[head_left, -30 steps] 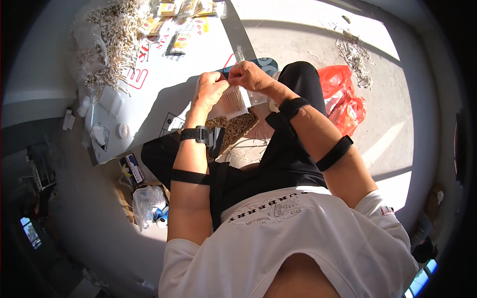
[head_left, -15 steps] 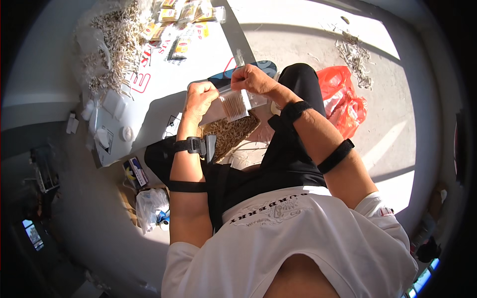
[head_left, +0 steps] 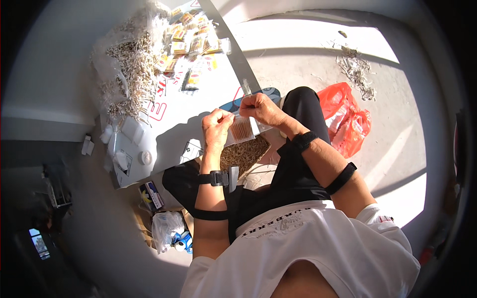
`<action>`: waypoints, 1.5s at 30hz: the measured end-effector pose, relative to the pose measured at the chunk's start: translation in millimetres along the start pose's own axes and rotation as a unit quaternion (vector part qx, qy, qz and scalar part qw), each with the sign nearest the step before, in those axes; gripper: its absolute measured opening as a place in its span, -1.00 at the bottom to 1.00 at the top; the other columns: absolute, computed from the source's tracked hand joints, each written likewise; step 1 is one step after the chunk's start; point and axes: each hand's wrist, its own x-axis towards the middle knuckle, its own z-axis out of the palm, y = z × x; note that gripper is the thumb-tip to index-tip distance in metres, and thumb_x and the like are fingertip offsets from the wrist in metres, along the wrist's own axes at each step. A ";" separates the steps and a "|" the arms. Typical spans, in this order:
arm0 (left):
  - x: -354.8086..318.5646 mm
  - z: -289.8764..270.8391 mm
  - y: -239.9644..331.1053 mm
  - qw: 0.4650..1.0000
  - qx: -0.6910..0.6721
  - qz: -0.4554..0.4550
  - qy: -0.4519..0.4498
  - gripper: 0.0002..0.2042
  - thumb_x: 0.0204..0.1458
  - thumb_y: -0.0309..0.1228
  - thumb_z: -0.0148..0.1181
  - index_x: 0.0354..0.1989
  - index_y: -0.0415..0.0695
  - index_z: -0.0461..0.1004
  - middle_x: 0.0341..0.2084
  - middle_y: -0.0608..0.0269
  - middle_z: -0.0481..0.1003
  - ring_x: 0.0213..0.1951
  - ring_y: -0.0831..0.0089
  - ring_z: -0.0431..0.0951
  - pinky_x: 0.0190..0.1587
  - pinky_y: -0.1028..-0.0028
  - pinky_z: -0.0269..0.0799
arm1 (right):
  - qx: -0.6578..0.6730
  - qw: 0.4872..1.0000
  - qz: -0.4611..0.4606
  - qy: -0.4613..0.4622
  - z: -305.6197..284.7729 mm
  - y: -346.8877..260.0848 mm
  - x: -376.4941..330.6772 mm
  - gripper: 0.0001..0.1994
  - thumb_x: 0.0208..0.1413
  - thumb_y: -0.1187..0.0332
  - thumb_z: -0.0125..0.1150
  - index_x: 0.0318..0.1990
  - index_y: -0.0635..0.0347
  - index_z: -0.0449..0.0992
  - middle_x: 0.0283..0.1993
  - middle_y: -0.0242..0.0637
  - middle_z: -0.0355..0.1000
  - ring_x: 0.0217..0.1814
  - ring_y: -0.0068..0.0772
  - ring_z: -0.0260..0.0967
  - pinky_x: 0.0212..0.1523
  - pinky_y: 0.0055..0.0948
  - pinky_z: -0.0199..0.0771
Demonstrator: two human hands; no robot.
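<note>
A clear plastic bag with a row of thin brown sticks, seemingly cotton swabs, hangs between my hands over my lap. The fingertips of my left hand pinch its upper left corner. On the other side, my right hand is closed at the upper right edge, its fingertips partly hidden by the hand itself. White shows along the bag's right side. Below it, between my legs, lies a heap of loose brown sticks, partly covered by my left forearm.
A large white board or box top with red print holds a big clear bag of loose swabs, several filled packets and a white roll. A red plastic bag lies right of my leg; a carton stands lower left.
The whole view has shifted, so things sit lower and further right. My hands have drawn a little closer together, still gripping the bag's top edge.
</note>
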 end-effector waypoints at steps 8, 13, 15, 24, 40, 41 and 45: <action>-2.1 5.8 17.6 0.980 0.155 0.122 0.038 -0.94 -0.13 -0.68 0.13 -0.53 -0.29 0.40 -0.62 0.25 0.34 -0.55 0.51 0.36 -0.45 0.53 0.26 | -0.017 0.996 -0.082 -0.013 0.5 -25.8 -4.2 -0.88 -0.08 0.47 0.32 -0.35 0.27 0.58 -0.38 -0.26 0.40 -0.27 -0.38 0.38 -0.19 -0.41 0.38; -2.5 2.0 21.4 0.978 0.144 0.153 0.018 -0.93 -0.14 -0.69 0.13 -0.54 -0.29 0.39 -0.62 0.26 0.36 -0.55 0.50 0.36 -0.45 0.53 0.26 | -0.007 0.996 -0.093 0.000 0.3 -33.1 -4.1 -0.87 -0.21 0.45 0.28 -0.44 0.29 0.56 -0.46 -0.19 0.44 -0.38 -0.26 0.41 -0.31 -0.35 0.40; -1.8 0.6 23.2 0.979 0.141 0.147 0.027 -0.93 -0.12 -0.70 0.13 -0.54 -0.29 0.39 -0.59 0.30 0.36 -0.53 0.57 0.34 -0.43 0.58 0.25 | -0.085 0.990 -0.107 0.021 -3.2 -34.4 -1.2 -0.88 -0.24 0.47 0.26 -0.47 0.29 0.54 -0.46 -0.18 0.43 -0.40 -0.23 0.41 -0.35 -0.36 0.40; 14.6 -3.0 31.7 0.829 0.405 0.368 0.119 -0.88 -0.22 -0.72 0.15 -0.50 -0.26 0.42 -0.49 0.20 0.40 -0.40 0.26 0.45 -0.37 0.40 0.40 | -0.312 0.889 -0.300 0.149 -6.7 -36.6 8.8 -0.89 -0.24 0.50 0.27 -0.55 0.22 0.43 -0.44 -0.26 0.35 -0.35 -0.19 0.35 -0.35 -0.31 0.41; -51.2 -8.5 -28.1 0.907 0.374 0.182 0.070 -0.80 -0.22 -0.70 0.21 -0.38 -0.23 0.43 -0.42 0.10 0.43 -0.31 0.11 0.49 -0.29 0.27 0.45 | -0.358 0.912 -0.169 0.104 23.3 42.9 -46.6 -0.96 -0.17 0.47 0.18 -0.50 0.17 0.45 -0.39 -0.21 0.36 -0.25 -0.12 0.39 -0.23 -0.28 0.45; -51.6 -12.4 -34.9 0.927 0.332 0.154 0.088 -0.82 -0.21 -0.71 0.19 -0.39 -0.24 0.44 -0.45 0.10 0.44 -0.35 0.12 0.50 -0.31 0.30 0.44 | -0.335 0.923 -0.123 0.147 23.3 43.8 -49.0 -0.95 -0.17 0.50 0.19 -0.48 0.20 0.47 -0.39 -0.19 0.40 -0.28 -0.09 0.41 -0.28 -0.26 0.46; -48.0 -21.1 -54.6 0.962 0.219 0.056 0.151 -0.86 -0.16 -0.73 0.13 -0.43 -0.25 0.45 -0.50 0.11 0.48 -0.43 0.22 0.51 -0.37 0.40 0.42 | -0.274 0.942 0.004 0.195 24.6 38.3 -49.8 -0.95 -0.12 0.47 0.16 -0.45 0.20 0.52 -0.45 -0.11 0.48 -0.37 -0.02 0.47 -0.36 -0.21 0.47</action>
